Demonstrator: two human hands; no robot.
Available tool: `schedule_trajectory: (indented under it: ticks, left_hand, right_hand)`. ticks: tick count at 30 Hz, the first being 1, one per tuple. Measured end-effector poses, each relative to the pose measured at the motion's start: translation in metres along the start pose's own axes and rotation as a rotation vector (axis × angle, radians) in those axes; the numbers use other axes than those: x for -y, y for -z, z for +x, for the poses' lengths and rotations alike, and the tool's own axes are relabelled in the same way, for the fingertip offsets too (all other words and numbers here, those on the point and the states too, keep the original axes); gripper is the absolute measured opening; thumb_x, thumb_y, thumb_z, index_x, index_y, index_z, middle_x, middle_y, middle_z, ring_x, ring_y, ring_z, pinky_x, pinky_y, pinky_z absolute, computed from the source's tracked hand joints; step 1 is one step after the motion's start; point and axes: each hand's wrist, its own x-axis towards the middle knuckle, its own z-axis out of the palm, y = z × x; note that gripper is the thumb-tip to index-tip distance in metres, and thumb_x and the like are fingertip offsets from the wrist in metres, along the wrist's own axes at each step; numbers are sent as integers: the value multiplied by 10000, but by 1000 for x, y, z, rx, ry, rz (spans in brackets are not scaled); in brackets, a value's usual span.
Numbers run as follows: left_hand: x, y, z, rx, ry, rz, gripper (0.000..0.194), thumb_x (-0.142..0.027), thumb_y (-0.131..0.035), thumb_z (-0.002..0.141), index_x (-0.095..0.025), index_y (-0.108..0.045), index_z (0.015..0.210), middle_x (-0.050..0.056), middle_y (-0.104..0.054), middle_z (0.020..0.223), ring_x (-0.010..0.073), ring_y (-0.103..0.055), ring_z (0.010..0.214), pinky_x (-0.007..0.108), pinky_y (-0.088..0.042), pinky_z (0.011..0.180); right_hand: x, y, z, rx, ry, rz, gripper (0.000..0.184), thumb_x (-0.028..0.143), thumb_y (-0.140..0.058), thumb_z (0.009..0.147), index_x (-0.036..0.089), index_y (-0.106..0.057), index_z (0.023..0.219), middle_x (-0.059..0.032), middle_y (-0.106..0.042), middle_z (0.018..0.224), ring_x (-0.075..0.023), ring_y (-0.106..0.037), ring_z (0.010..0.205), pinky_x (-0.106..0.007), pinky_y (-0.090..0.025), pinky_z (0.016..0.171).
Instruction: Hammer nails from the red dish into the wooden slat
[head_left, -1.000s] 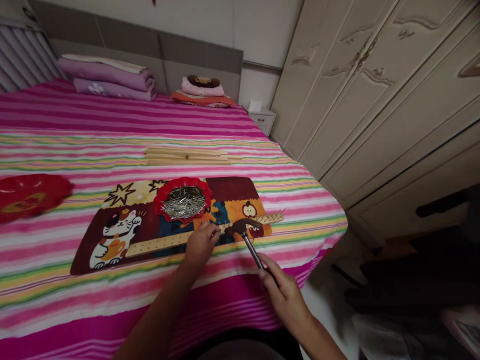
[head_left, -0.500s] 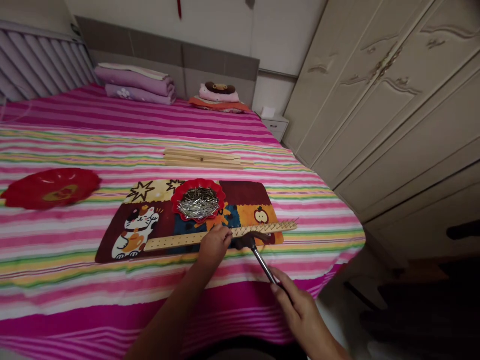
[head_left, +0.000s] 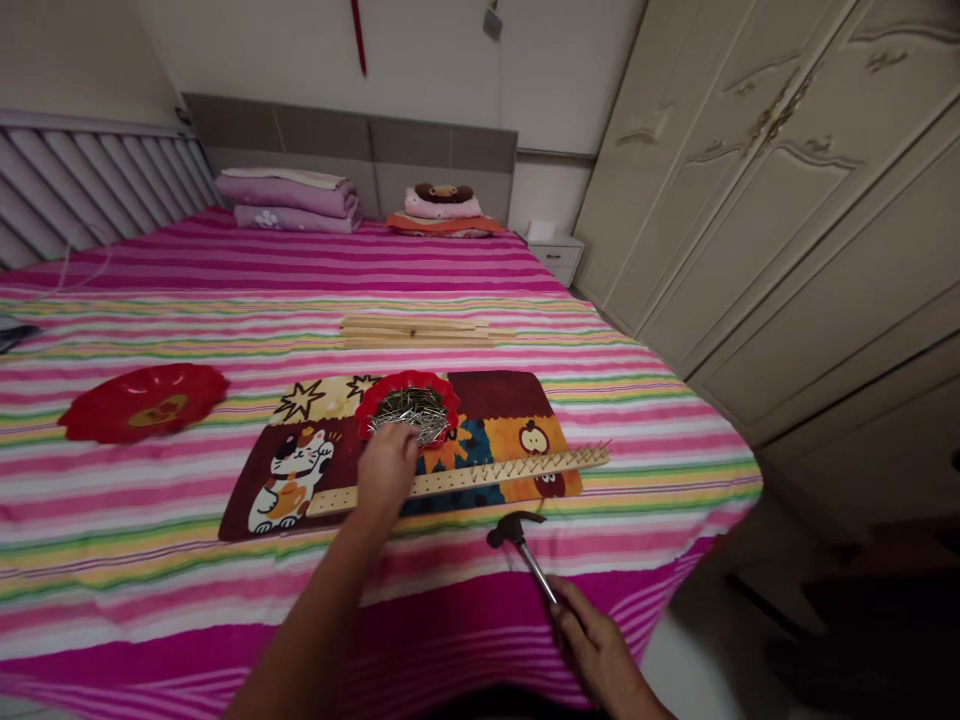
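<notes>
My left hand point(head_left: 386, 470) is at the near rim of a red scalloped bowl point(head_left: 361, 425) of loose nails point(head_left: 416, 408). Its fingers are closed together at the nails; whether a nail is between them I cannot make out. Under that hand runs a pale wooden strip point(head_left: 446, 484) with rows of small holes on the left and many upright nails on its right part. My right hand point(head_left: 592, 640) grips the handle of a claw hammer point(head_left: 517, 530), its head just in front of the strip. Strip and bowl rest on a patterned mat point(head_left: 502, 395) with a cat picture.
Several wooden strips point(head_left: 412, 333) lie behind the mat on the striped bed cover. A red plate point(head_left: 146, 402) stands at the left. Folded bedding point(head_left: 289, 200) is by the headboard, and a wardrobe point(head_left: 720, 190) stands along the right.
My left hand has left the wooden strip and gone up and left to the nail bowl. My right hand has drawn the hammer head off the strip, towards me. The view has tilted slightly.
</notes>
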Motion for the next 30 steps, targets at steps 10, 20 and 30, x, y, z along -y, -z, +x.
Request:
schedule_trajectory:
  ticks: [10,20,30]
  left_hand:
    - [16,15,35,239,-33,405,249,-247,-448,808,-198,-687,856,108,-658,890,261,-581,894,337,-396,723]
    - [24,18,37,130,94,-50,224,-326,-495,775,-232,-687,842,24,-698,866,182,-607,807,262,-412,733]
    - [11,15,30,74,294,-854,389,-372,-655,553,-166,-647,883,-65,-538,511,93,-474,494,210,-373,523]
  right_hand:
    - [-7,-5,4,-51,-10,19,502,540,-482,804,176,-660,1100,7,-555,585,-141,-487,510,-228,-430,479]
    - [-12,-6,3,-21,-70,51,568,576,-473,790,164,-631,1148,32,-488,531,-121,-425,452,-216,-373,419]
    - [1,-3,0,-17,-61,53,500,537,-478,810,183,-630,1128,40,-457,530,-112,-397,443,-209,-347,405]
